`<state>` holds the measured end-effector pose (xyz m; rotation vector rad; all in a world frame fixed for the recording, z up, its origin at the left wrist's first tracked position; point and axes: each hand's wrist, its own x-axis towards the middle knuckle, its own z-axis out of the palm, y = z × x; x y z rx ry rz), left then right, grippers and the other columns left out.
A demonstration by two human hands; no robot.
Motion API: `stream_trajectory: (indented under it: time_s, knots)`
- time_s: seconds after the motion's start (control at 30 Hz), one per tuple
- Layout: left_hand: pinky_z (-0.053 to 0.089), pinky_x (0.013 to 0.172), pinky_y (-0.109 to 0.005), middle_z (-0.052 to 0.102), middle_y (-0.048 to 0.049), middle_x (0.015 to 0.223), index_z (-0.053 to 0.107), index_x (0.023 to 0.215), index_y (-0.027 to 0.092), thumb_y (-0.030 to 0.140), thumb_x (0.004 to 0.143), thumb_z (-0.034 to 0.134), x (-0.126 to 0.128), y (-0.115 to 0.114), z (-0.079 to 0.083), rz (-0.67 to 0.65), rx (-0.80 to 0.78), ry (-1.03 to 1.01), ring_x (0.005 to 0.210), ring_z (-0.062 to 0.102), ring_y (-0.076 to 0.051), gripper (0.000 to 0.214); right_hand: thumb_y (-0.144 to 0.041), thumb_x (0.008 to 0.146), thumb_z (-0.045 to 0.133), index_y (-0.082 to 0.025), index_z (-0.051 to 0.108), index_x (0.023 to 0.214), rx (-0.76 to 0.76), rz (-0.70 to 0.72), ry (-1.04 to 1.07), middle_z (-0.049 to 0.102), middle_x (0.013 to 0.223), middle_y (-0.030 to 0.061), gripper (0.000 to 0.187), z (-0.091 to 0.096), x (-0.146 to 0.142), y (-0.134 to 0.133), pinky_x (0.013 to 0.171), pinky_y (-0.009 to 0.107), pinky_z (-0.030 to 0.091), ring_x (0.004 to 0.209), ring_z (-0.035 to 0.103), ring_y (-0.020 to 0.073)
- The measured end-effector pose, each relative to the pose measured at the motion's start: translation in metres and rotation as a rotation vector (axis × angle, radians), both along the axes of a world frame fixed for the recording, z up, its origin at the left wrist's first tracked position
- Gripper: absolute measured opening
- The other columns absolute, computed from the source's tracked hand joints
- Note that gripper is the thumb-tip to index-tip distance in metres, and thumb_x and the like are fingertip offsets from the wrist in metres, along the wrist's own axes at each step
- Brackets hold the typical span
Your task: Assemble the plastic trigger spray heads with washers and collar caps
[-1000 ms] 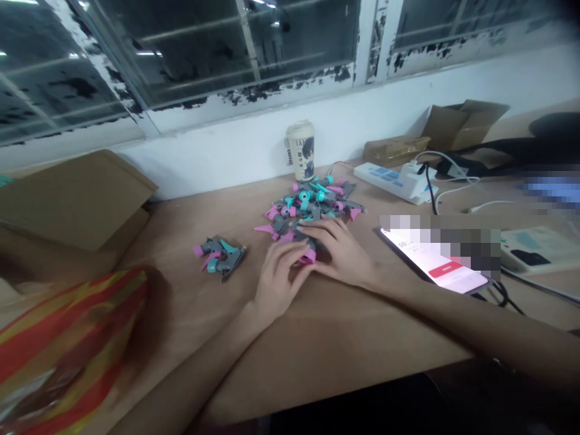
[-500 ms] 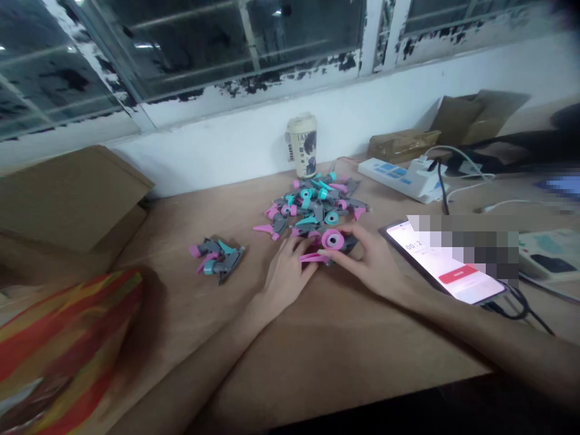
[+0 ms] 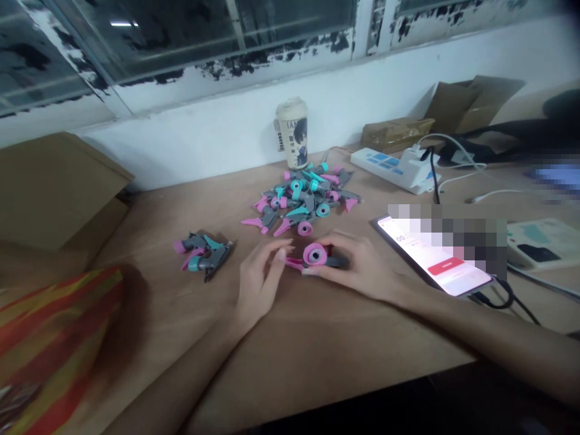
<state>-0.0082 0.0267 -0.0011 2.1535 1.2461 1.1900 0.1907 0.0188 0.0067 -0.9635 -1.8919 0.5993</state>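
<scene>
My right hand (image 3: 357, 266) grips a pink-and-grey trigger sprayer head (image 3: 315, 254) between thumb and fingers. Its round pink collar faces me, and its pink lever points left. Beside that lever's tip is my left hand (image 3: 260, 278), fingers curved and thumb apart from them; whether it touches the lever is hard to make out. Behind both hands lies a heap of similar sprayer heads (image 3: 306, 199), grey with pink or teal parts. A smaller cluster of sprayer heads (image 3: 206, 254) lies to the left of my left hand.
A lidded paper cup (image 3: 293, 136) stands behind the heap, against the wall. To the right are a lit phone (image 3: 435, 254), a white power strip (image 3: 392, 169) and cables. On the left are a cardboard box (image 3: 58, 187) and a red-and-yellow striped bag (image 3: 58, 344).
My left hand has drawn left, away from the sprayer head's collar. My right hand still holds the sprayer head, now a little nearer me and apart from the heap. The view has shifted slightly.
</scene>
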Motion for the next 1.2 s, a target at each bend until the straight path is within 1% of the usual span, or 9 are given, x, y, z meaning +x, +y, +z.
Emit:
stream_trajectory:
  time_s: [0.13,0.27,0.37,0.47,0.53,0.6,0.73,0.9,1.2]
  knots:
    - [0.046,0.073,-0.027,0.065,-0.0024,0.086,0.063,0.091,0.019,0.029,0.091,0.045,0.007,-0.006,0.001,-0.169,-0.111,-0.040,0.079,0.060,-0.015,0.020,-0.041,0.074,0.067,-0.020,0.062,0.087,-0.032,0.161,-0.039,0.063,0.083,0.0004,0.026,0.003,0.001,-0.005,0.069,0.027,0.047,0.075,0.059,0.0128]
    - [0.045,0.067,-0.027,0.060,-0.0018,0.079,0.059,0.082,0.017,0.027,0.088,0.048,0.011,-0.008,0.004,-0.229,-0.084,-0.019,0.072,0.057,-0.014,0.016,-0.040,0.071,0.070,-0.019,0.061,0.091,0.073,0.161,-0.084,0.062,0.087,0.0027,0.030,-0.003,0.000,-0.008,0.074,0.030,0.047,0.083,0.058,0.0149]
    - [0.047,0.075,-0.029,0.060,-0.0045,0.094,0.059,0.092,0.018,0.025,0.086,0.052,0.011,-0.009,0.004,-0.162,0.055,0.062,0.087,0.058,-0.017,0.011,-0.035,0.072,0.070,-0.018,0.061,0.091,0.241,0.083,-0.091,0.061,0.090,0.0048,0.027,-0.010,-0.002,-0.010,0.078,0.034,0.046,0.088,0.057,0.0171]
    - [0.044,0.091,-0.037,0.053,-0.0078,0.114,0.054,0.109,0.020,0.023,0.083,0.058,0.009,-0.009,0.003,0.016,0.237,0.140,0.108,0.051,-0.021,0.027,-0.026,0.077,0.065,-0.019,0.059,0.087,0.361,-0.070,-0.134,0.060,0.086,0.0050,0.014,-0.014,-0.002,-0.008,0.075,0.035,0.046,0.086,0.057,0.0185]
    - [0.042,0.094,-0.040,0.054,-0.0067,0.114,0.053,0.112,0.022,0.020,0.081,0.061,0.008,-0.009,0.002,0.075,0.352,0.187,0.108,0.051,-0.021,0.033,-0.022,0.078,0.063,-0.018,0.057,0.084,0.363,-0.162,-0.204,0.058,0.085,0.0054,0.009,-0.015,-0.001,-0.006,0.072,0.035,0.045,0.084,0.056,0.0192]
    - [0.044,0.091,-0.038,0.057,-0.0045,0.106,0.056,0.107,0.023,0.017,0.079,0.062,0.008,-0.008,0.001,0.051,0.415,0.216,0.100,0.055,-0.020,0.029,-0.021,0.077,0.062,-0.018,0.056,0.083,0.337,-0.214,-0.264,0.056,0.084,0.0055,0.009,-0.017,0.001,-0.002,0.070,0.034,0.044,0.082,0.054,0.0193]
    - [0.050,0.076,-0.029,0.059,-0.0032,0.096,0.057,0.103,0.020,0.015,0.080,0.059,0.013,-0.009,-0.001,-0.061,0.211,0.231,0.084,0.059,-0.015,0.024,-0.020,0.079,0.059,-0.019,0.056,0.085,0.285,-0.190,-0.332,0.056,0.086,0.0051,0.007,-0.021,0.000,0.001,0.073,0.034,0.042,0.084,0.053,0.0194]
    - [0.048,0.062,-0.021,0.058,-0.0011,0.089,0.059,0.094,0.019,0.015,0.080,0.058,0.015,-0.007,0.001,-0.127,-0.034,0.153,0.075,0.057,-0.011,0.015,-0.022,0.078,0.060,-0.018,0.057,0.086,0.287,-0.144,-0.355,0.056,0.086,0.0046,0.010,-0.023,-0.003,-0.002,0.077,0.035,0.038,0.088,0.050,0.0200]
    - [0.047,0.062,-0.024,0.060,-0.0018,0.088,0.057,0.096,0.019,0.019,0.077,0.063,0.014,-0.001,0.000,-0.295,-0.454,-0.034,0.073,0.057,-0.013,0.020,-0.028,0.077,0.060,-0.019,0.055,0.081,0.263,-0.120,-0.412,0.053,0.089,0.0045,0.012,-0.027,-0.005,-0.005,0.081,0.037,0.032,0.090,0.047,0.0199]
